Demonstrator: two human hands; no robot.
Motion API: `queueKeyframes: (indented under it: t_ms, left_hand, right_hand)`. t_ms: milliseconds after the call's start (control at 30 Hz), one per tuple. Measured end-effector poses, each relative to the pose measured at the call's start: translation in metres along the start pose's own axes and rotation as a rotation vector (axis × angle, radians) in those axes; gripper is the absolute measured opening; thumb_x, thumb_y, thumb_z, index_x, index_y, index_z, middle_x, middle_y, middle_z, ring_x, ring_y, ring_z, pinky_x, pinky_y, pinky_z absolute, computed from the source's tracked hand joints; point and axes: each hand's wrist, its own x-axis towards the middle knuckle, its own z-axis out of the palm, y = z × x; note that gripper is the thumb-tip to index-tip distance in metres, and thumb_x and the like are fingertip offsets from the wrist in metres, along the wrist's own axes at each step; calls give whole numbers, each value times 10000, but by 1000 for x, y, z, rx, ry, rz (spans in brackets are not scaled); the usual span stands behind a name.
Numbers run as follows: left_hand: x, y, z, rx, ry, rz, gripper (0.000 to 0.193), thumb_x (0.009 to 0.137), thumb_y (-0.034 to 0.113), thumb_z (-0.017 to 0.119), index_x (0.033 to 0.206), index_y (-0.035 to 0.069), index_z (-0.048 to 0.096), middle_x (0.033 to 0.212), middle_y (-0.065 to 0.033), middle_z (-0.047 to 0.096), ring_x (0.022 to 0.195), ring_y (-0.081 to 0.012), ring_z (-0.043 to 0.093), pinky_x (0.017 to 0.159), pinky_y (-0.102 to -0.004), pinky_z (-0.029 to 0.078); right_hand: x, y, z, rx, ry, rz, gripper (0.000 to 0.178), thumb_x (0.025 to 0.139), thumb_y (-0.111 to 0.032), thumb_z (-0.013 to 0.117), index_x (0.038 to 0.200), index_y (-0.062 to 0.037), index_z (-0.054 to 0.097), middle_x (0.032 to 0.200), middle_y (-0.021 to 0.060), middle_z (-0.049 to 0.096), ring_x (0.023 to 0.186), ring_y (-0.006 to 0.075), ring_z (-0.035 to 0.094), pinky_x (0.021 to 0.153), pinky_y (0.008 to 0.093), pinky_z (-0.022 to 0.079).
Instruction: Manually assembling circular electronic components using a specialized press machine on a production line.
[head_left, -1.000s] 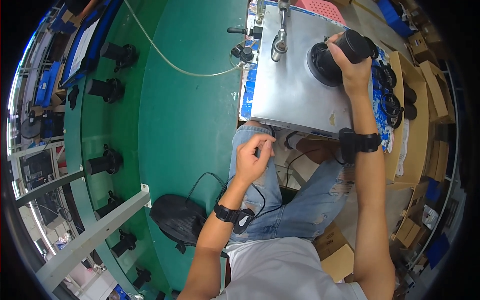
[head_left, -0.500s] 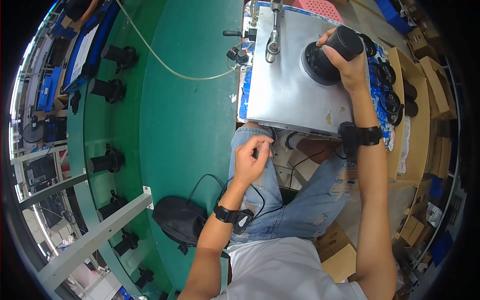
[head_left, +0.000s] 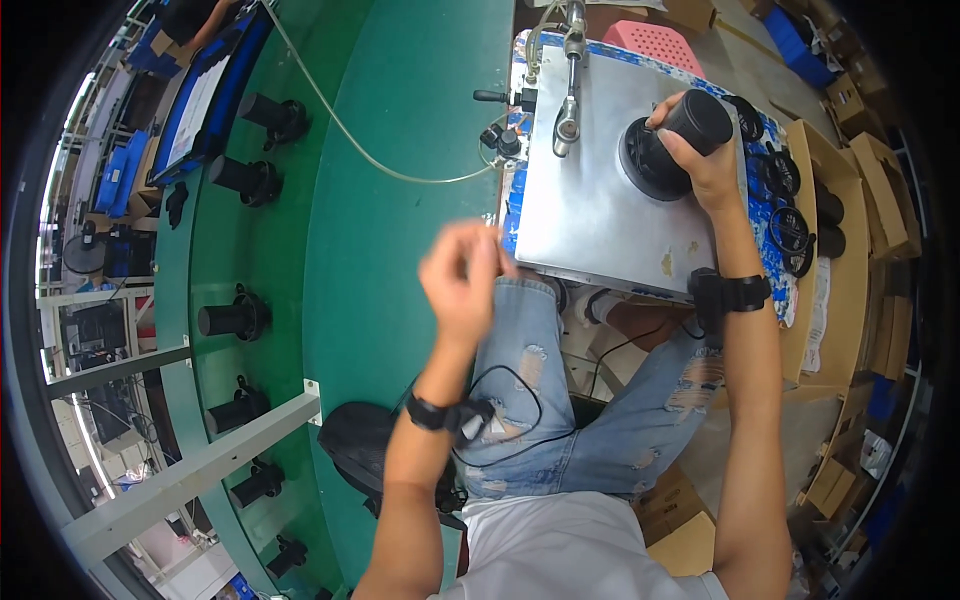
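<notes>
Clasping the plate's point(head_left: 590, 220) cylinder point(head_left: 706, 116) with our right hand point(head_left: 710, 175), we held our left hand point(head_left: 458, 285) half-curled, empty; leftward lay unreadable paper point(head_left: 196, 112).

Downward head-worn fisheye view

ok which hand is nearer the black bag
Left. The left hand is ahead and to the right of the black bag; the right hand is farther off, gripping a black cylinder at the metal surface.
</notes>
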Motion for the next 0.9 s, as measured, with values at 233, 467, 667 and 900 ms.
queueKeyframes:
  t_ms: [233,467,667,900]
  left_hand:
    - [194,-75,-2,846,-142,245,339,925,274,523,1091,2,639,994,-181,688,929,-304,664,828,-374,504]
    - [208,-73,20,1403,-423,-161,408,898,355,421,1005,91,713,1043,-209,670,996,-369,622,908,-482,427]
    - [207,-72,11,1296,-410,-81,393,899,354,448,995,71,704,948,-219,677,962,-400,620,869,-499,464]
    - [186,7,-25,590,-96,200,273,907,217,560,1072,19,651,1017,-122,676,918,-193,632,835,-314,477]
  right_hand:
    - [2,-2,6,25,-21,43,320,766,-88,665,1061,-34,554,953,55,623,923,153,586,875,308,453]
    - [-3,0,1,55,-9,61,337,753,-82,671,1064,-37,547,955,55,620,927,156,585,873,311,455]
    - [-1,-11,-1,38,5,40,311,754,-67,679,1040,-33,560,943,50,627,911,141,588,852,294,459]
    - [41,-91,-61,945,170,-422,585,779,-523,529,1106,-38,551,976,114,565,964,250,530,900,406,424]
